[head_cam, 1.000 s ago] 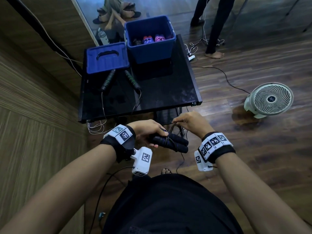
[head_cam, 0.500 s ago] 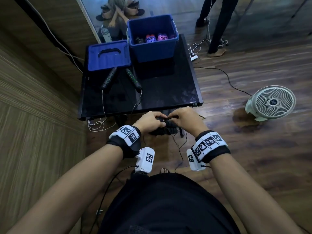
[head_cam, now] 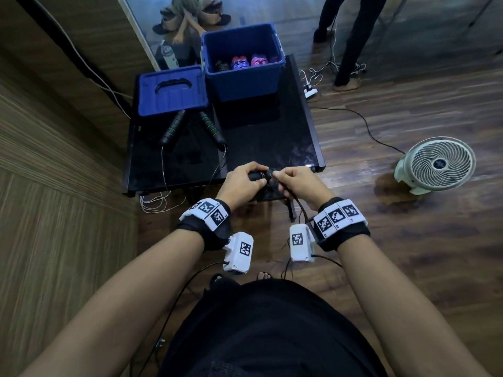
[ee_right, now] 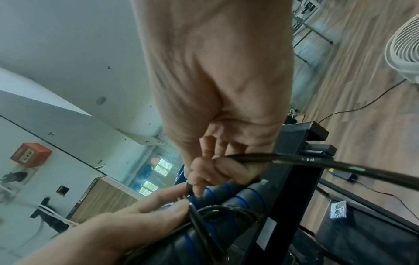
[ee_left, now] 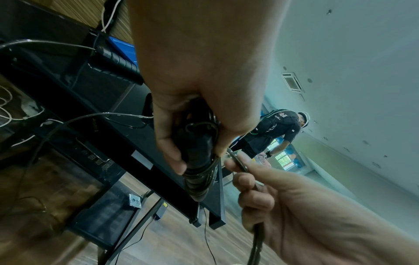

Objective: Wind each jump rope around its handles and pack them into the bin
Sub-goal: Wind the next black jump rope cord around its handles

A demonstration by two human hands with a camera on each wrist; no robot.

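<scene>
My left hand [head_cam: 243,183] grips a pair of black handles with blue rings [ee_right: 217,211], held side by side over the near edge of the black table [head_cam: 272,148]. Black cord [ee_left: 205,168] is looped round them. My right hand [head_cam: 292,183] pinches the loose cord [ee_right: 317,164] close to the handles, and the slack hangs down past my right wrist. A second rope with black, green-ringed handles [head_cam: 174,127] lies unwound on the table, its cord [head_cam: 163,170] trailing over the front edge. The open blue bin [head_cam: 242,63] at the table's back holds several wound ropes [head_cam: 241,62].
The bin's blue lid [head_cam: 171,89] lies flat left of the bin. A white floor fan [head_cam: 435,164] stands to the right. Cables and a power strip [head_cam: 310,91] lie on the wooden floor, where another person's legs [head_cam: 351,42] stand. A wood-panelled wall runs along the left.
Both hands have risen from below the table edge up to it, carrying the handles. The right hand has come in against the handles, taking the cord round them.
</scene>
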